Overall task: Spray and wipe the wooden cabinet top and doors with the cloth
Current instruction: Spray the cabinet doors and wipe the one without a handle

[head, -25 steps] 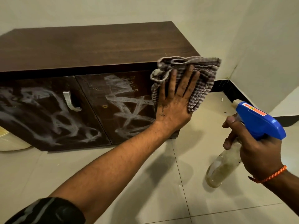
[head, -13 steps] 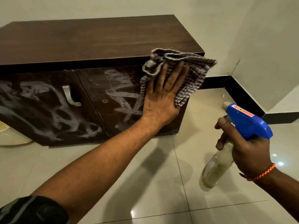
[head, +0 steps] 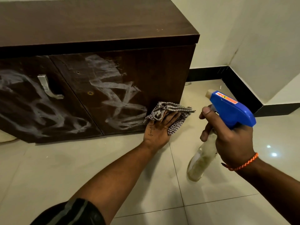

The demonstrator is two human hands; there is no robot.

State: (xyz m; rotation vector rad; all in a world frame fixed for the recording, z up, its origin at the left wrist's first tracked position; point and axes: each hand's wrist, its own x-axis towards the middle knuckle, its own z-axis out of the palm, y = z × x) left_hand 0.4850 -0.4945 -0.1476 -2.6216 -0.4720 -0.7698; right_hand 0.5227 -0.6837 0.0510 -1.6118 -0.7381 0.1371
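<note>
- One low wooden cabinet (head: 97, 21) is standing on the tiled floor (head: 81, 168), near a corner of the room where two pale walls (head: 227, 30) are meeting above a black skirting (head: 240, 88).
- Two doors are showing on its front: the left door (head: 24, 114) is carrying the one metal handle (head: 48, 87), and the right door (head: 146, 70) is showing two small holes.
- White smears are covering both doors. A strip along the right door's right edge is looking dark and free of them.
- One checked cloth (head: 168, 107) is lying bunched against the lower right corner of the right door, just above the floor.
- The left hand (head: 159, 127) is pressing that cloth flat against the door, with its fingers stretched out over the fabric and not curled round it.
- The right hand (head: 230, 140) is gripping the one spray bottle (head: 232, 108) by its neck, clear of the cabinet and above the floor. Its forefinger is lying at the trigger.
- The bottle's blue head is pointing toward the cabinet, and its clear body is hanging tilted below the fist.
- One orange braided band (head: 241, 164) is circling the right wrist.
- One dark sleeve (head: 73, 213) is showing on the left upper arm.
</note>
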